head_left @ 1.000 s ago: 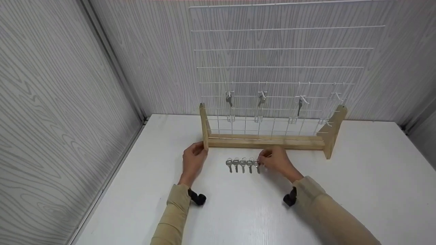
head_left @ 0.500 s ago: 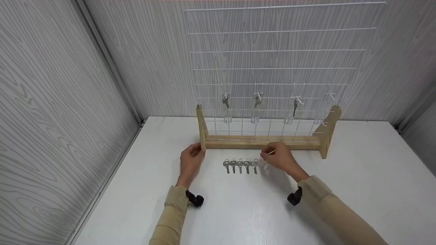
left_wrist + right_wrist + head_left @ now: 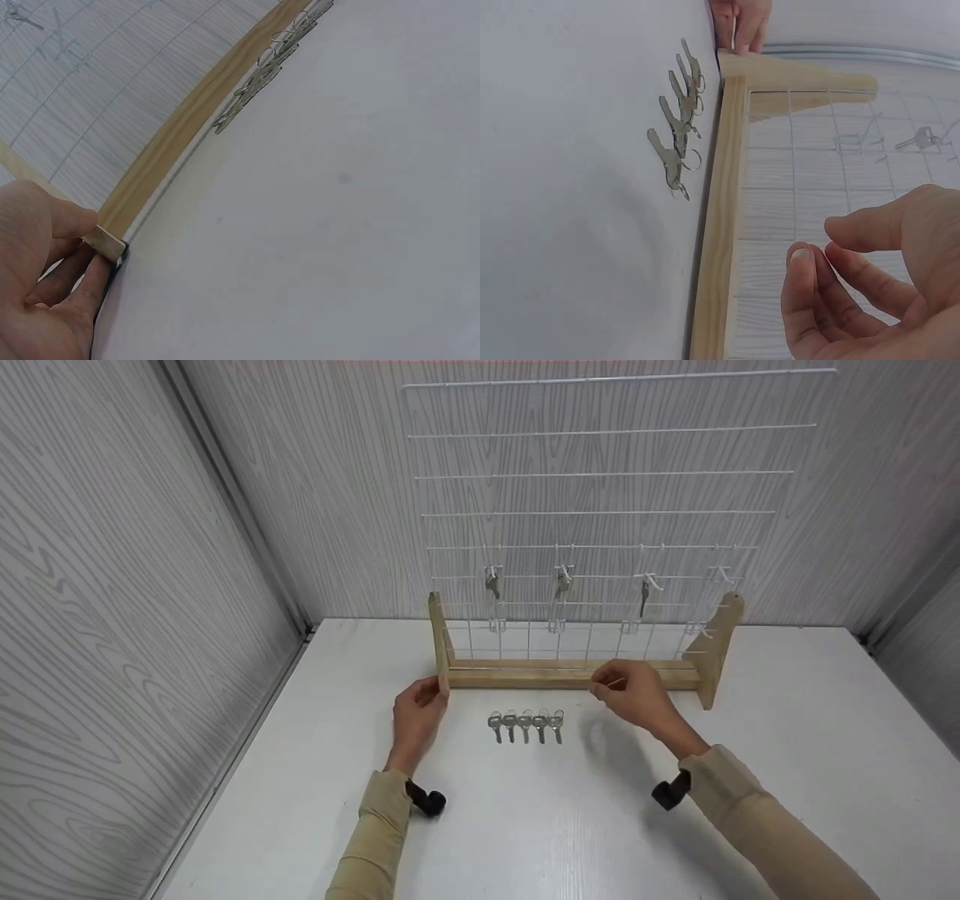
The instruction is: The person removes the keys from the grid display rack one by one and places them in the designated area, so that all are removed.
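Observation:
My left hand (image 3: pixel 417 716) grips the lower front end of the left wooden side piece (image 3: pixel 105 244), thumb on one face and fingers on the other. A row of several metal keys (image 3: pixel 541 724) with rings lies on the white table in front of the wooden base (image 3: pixel 517 679). To the right of that row, my right hand (image 3: pixel 636 696) hovers before the base. Its fingers are loosely curled, and the right wrist view shows nothing between thumb and fingertips. Above, three hooks on the white wire grid (image 3: pixel 600 514) carry keys, the rightmost being a hanging key (image 3: pixel 644 598).
Another upper hook (image 3: pixel 721 574) at the grid's right bears no key. Lower hooks (image 3: pixel 556 626) line the grid nearer the base. The right wooden side piece (image 3: pixel 716 652) stands behind my right hand. Wood-grain panels (image 3: pixel 337 495) close off the back and left.
My right hand has left the key at the row's right end and moved up and right. That key stays on the table. The left hand keeps its grip, while the head view shifts slightly.

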Demonstrator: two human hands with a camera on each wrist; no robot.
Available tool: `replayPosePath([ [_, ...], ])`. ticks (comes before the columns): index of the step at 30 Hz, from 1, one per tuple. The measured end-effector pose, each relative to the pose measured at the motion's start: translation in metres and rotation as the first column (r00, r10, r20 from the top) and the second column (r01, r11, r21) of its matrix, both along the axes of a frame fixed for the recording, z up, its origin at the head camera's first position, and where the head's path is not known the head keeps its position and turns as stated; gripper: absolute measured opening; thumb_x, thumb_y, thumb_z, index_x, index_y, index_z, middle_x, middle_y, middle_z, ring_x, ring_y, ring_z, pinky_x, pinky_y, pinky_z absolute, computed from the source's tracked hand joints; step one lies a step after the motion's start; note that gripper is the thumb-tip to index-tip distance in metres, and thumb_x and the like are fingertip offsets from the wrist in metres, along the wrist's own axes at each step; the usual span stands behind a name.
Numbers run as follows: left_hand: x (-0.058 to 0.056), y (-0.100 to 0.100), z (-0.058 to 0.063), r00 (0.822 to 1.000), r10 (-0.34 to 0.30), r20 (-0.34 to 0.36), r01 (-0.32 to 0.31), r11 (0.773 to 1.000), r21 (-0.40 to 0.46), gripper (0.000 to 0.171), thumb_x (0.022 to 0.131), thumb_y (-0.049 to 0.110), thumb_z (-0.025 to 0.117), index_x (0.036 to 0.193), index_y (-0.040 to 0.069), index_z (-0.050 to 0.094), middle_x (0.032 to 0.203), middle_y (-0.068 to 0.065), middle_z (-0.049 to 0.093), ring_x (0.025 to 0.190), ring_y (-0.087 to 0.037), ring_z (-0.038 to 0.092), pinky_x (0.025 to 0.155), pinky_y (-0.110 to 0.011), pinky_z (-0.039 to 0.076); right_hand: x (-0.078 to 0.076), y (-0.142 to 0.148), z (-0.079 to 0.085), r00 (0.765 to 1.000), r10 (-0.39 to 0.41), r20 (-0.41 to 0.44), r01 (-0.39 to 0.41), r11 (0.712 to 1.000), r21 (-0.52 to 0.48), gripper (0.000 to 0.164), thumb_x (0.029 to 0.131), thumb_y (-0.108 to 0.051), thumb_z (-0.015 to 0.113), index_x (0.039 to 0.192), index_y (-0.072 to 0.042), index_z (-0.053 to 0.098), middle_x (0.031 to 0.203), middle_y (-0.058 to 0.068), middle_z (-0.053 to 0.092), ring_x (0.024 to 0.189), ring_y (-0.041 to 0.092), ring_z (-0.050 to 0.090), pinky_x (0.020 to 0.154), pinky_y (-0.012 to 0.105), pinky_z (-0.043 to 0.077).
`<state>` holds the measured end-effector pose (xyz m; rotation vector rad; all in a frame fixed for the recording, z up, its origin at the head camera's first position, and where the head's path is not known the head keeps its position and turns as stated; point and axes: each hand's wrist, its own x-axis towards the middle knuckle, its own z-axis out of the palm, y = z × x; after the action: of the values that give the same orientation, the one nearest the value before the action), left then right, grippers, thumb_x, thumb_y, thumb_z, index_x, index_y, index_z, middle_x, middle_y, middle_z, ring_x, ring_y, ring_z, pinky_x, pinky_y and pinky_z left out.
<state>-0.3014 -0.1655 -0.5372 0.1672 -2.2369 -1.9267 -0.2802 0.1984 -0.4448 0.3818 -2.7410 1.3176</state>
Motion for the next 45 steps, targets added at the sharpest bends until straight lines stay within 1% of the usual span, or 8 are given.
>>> replayPosePath([
  [4, 0.0, -0.002, -0.001, 1.0, 0.008, 0.0, -0.008, 1.0, -0.01, 0.033, 0.102, 0.011, 0.069, 0.134, 0.004, 0.07, 0.134, -0.017, 0.071, 0.128, -0.031, 0.067, 0.109, -0.044, 0.055, 0.001, 0.006, 0.009, 1.0, -0.005, -0.011, 0.005, 1.0, -0.012, 0.016, 0.1, -0.012, 0.073, 0.109, 0.0, 0.077, 0.106, 0.018, 0.077, 0.093, 0.032, 0.076, 0.073, 0.03, 0.059],
  [11, -0.001, -0.005, -0.002, 1.0, 0.023, 0.002, -0.023, 0.999, -0.023, 0.034, 0.101, 0.01, 0.069, 0.135, 0.004, 0.07, 0.134, -0.016, 0.071, 0.128, -0.028, 0.068, 0.108, -0.043, 0.057, 0.005, 0.013, 0.022, 1.0, -0.01, -0.026, 0.01, 1.0, -0.005, 0.016, 0.101, -0.012, 0.073, 0.111, 0.0, 0.077, 0.106, 0.018, 0.077, 0.092, 0.031, 0.076, 0.072, 0.029, 0.059],
  [16, 0.0, -0.007, -0.003, 1.0, 0.021, -0.004, -0.021, 1.0, -0.005, 0.033, 0.101, 0.01, 0.07, 0.133, 0.005, 0.071, 0.133, -0.015, 0.072, 0.127, -0.028, 0.068, 0.107, -0.042, 0.057, 0.006, 0.019, 0.032, 0.998, -0.011, -0.055, 0.011, 1.0, 0.008, 0.018, 0.101, -0.013, 0.072, 0.112, 0.001, 0.077, 0.106, 0.018, 0.078, 0.093, 0.032, 0.075, 0.07, 0.027, 0.058],
  [22, 0.001, -0.007, -0.002, 1.0, 0.021, -0.015, -0.021, 1.0, -0.009, 0.032, 0.101, 0.009, 0.069, 0.133, 0.004, 0.071, 0.133, -0.016, 0.072, 0.127, -0.029, 0.068, 0.107, -0.043, 0.057, 0.007, 0.026, 0.048, 0.998, -0.008, -0.067, 0.009, 1.0, 0.01, 0.019, 0.103, -0.015, 0.071, 0.113, 0.001, 0.076, 0.109, 0.018, 0.077, 0.095, 0.032, 0.072, 0.072, 0.027, 0.057],
  [26, 0.001, -0.004, -0.001, 1.0, 0.025, -0.007, -0.025, 1.0, -0.014, 0.032, 0.101, 0.009, 0.069, 0.133, 0.004, 0.071, 0.133, -0.016, 0.072, 0.127, -0.03, 0.068, 0.107, -0.044, 0.057, 0.007, 0.033, 0.062, 0.997, -0.021, -0.081, 0.022, 1.0, 0.013, 0.021, 0.103, -0.018, 0.071, 0.114, -0.001, 0.076, 0.111, 0.019, 0.077, 0.096, 0.031, 0.073, 0.071, 0.022, 0.056],
  [29, 0.001, -0.002, 0.0, 1.0, 0.016, 0.001, -0.016, 1.0, -0.016, 0.033, 0.102, 0.01, 0.069, 0.134, 0.004, 0.07, 0.133, -0.015, 0.072, 0.127, -0.029, 0.068, 0.108, -0.044, 0.056, 0.006, 0.039, 0.073, 0.995, -0.036, -0.098, 0.035, 0.999, -0.015, 0.023, 0.104, -0.018, 0.07, 0.116, 0.001, 0.075, 0.112, 0.021, 0.076, 0.094, 0.027, 0.073, 0.071, 0.018, 0.057],
  [36, 0.001, 0.0, 0.0, 1.0, 0.006, -0.001, -0.006, 1.0, -0.004, 0.034, 0.101, 0.01, 0.067, 0.135, 0.004, 0.07, 0.132, -0.015, 0.072, 0.126, -0.029, 0.067, 0.107, -0.043, 0.056, 0.001, 0.051, 0.095, 0.991, -0.059, -0.12, 0.056, 0.998, -0.028, 0.025, 0.105, -0.019, 0.069, 0.118, 0.001, 0.074, 0.113, 0.021, 0.075, 0.085, 0.001, 0.068, 0.072, 0.015, 0.058],
  [45, 0.001, -0.001, -0.001, 1.0, 0.001, -0.014, -0.001, 1.0, -0.01, 0.035, 0.102, 0.011, 0.068, 0.136, 0.003, 0.069, 0.134, -0.017, 0.072, 0.127, -0.03, 0.068, 0.107, -0.045, 0.057, -0.006, 0.058, 0.109, 0.991, -0.089, -0.1, 0.09, 0.996, 0.001, 0.032, 0.107, -0.027, 0.066, 0.124, 0.0, 0.072, 0.118, 0.021, 0.073, 0.086, -0.001, 0.066, 0.072, 0.013, 0.056],
])
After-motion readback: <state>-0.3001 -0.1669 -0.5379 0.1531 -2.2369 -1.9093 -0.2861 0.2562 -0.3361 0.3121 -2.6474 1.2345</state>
